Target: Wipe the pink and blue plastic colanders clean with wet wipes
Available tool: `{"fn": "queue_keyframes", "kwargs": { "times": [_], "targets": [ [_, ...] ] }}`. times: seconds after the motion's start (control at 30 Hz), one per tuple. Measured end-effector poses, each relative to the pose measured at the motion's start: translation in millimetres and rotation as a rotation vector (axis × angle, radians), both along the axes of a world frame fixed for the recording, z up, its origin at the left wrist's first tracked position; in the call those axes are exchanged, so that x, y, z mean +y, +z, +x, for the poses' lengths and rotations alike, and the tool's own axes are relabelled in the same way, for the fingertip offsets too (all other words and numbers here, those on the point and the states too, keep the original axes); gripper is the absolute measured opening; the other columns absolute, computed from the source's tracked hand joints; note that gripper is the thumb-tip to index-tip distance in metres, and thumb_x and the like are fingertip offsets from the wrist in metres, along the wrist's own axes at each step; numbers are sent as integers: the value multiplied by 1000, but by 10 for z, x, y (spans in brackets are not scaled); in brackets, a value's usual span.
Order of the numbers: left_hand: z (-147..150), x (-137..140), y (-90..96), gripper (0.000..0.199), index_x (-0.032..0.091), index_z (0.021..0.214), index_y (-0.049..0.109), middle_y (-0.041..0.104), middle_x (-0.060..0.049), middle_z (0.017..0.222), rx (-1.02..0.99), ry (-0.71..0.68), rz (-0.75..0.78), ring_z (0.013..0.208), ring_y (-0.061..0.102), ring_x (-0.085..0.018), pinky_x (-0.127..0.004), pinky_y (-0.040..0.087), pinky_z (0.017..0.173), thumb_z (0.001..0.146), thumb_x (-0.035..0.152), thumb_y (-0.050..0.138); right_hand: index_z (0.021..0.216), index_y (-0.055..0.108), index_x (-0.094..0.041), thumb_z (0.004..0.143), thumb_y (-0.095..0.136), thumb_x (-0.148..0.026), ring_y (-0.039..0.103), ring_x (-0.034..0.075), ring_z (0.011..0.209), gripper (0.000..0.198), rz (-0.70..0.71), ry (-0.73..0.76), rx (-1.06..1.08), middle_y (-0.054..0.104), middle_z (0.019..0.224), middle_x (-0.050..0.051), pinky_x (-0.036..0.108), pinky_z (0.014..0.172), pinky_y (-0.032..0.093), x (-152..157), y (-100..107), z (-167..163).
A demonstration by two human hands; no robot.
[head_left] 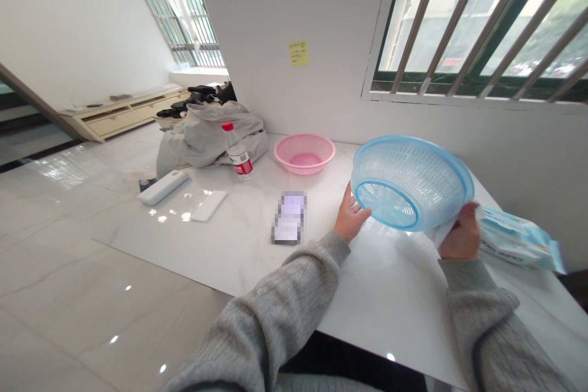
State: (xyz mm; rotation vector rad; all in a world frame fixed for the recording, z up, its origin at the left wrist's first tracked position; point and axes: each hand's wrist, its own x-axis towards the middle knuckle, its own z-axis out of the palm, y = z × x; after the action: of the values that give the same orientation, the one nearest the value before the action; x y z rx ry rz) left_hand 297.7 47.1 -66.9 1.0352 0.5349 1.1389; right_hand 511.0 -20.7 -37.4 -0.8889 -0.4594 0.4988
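A blue plastic colander (413,171) is tilted on its side above the white table, its slotted round base facing me. My left hand (350,217) grips its lower left side, thumb toward the base. At the lower right, my right hand (460,236) holds the colander with a white wipe or cloth (440,234) pressed between the palm and the plastic. Part of that white piece is hidden by the hand and the colander. A pale blue soft pack (519,239) lies just right of my right hand.
On the white table (248,245) stand a pink basket (305,155) and a red-capped bottle (239,156). A phone (289,218) lies left of my left hand. Farther left are a grey fabric bundle (206,135), a long white case (164,187) and a flat white piece (209,205).
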Motion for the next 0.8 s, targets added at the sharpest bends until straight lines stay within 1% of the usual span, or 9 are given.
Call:
{"fn": "queue_keyframes", "kwargs": {
  "times": [0.07, 0.13, 0.23, 0.3, 0.37, 0.43, 0.5, 0.67, 0.8],
  "targets": [
    [-4, -14, 37, 117, 32, 166, 17, 39, -18, 164, 13, 37, 29, 141, 52, -34, -56, 40, 117, 73, 30, 88, 85, 74, -18, 81, 68, -72, 68, 23, 86, 54, -50, -27, -52, 71, 84, 5, 36, 74, 63, -24, 30, -14],
    [-16, -26, 73, 112, 32, 166, 19, 39, -16, 165, 33, 73, 83, 145, 48, -33, -53, 39, 118, 75, 25, 84, 77, 71, -18, 75, 71, -77, 65, 21, 77, 59, -66, -49, -98, 65, 75, 3, 35, 70, 62, -51, 72, -28],
    [-49, -47, 126, 107, 33, 166, 16, 33, -14, 169, 65, 80, 149, 146, 47, -33, -52, 44, 115, 79, 22, 77, 75, 68, -17, 73, 73, -79, 61, 17, 70, 63, -30, -75, -173, 60, 69, 0, 33, 72, 59, -82, 131, -40],
    [-74, -64, 154, 106, 35, 167, 11, 32, -13, 169, 81, 67, 186, 146, 47, -33, -53, 47, 112, 83, 22, 74, 78, 69, -15, 73, 72, -80, 62, 17, 71, 65, -13, -107, -212, 61, 72, 1, 33, 74, 58, -94, 160, -46],
    [-95, -80, 171, 105, 37, 167, 8, 36, -12, 168, 106, 78, 235, 146, 47, -32, -54, 46, 113, 85, 24, 72, 84, 72, -13, 74, 70, -81, 65, 19, 77, 69, -14, -146, -234, 65, 78, 4, 35, 77, 58, -105, 183, -55],
    [-110, -93, 181, 103, 37, 167, 10, 38, -11, 167, 138, 116, 289, 146, 46, -32, -55, 43, 116, 86, 25, 72, 88, 73, -12, 74, 69, -82, 68, 23, 83, 72, -18, -177, -250, 68, 85, 8, 39, 83, 58, -115, 206, -71],
    [-119, -101, 186, 101, 38, 167, 12, 37, -10, 167, 162, 148, 331, 146, 46, -31, -55, 42, 117, 87, 26, 72, 88, 74, -11, 75, 66, -83, 69, 25, 88, 74, -13, -195, -273, 69, 88, 10, 42, 88, 58, -123, 225, -89],
    [-120, -111, 190, 99, 38, 167, 9, 34, -10, 169, 188, 181, 382, 147, 45, -31, -54, 45, 116, 89, 25, 69, 86, 73, -13, 79, 62, -83, 70, 26, 89, 72, 36, -178, -335, 69, 82, 8, 45, 91, 57, -124, 232, -96],
    [-116, -97, 153, 97, 38, 167, 9, 31, -9, 170, 251, 243, 457, 150, 42, -31, -53, 46, 115, 89, 20, 64, 82, 71, -16, 76, 60, -87, 67, 24, 83, 72, -4, -204, -348, 65, 77, 5, 44, 87, 57, -130, 232, -85]
  ]
}}
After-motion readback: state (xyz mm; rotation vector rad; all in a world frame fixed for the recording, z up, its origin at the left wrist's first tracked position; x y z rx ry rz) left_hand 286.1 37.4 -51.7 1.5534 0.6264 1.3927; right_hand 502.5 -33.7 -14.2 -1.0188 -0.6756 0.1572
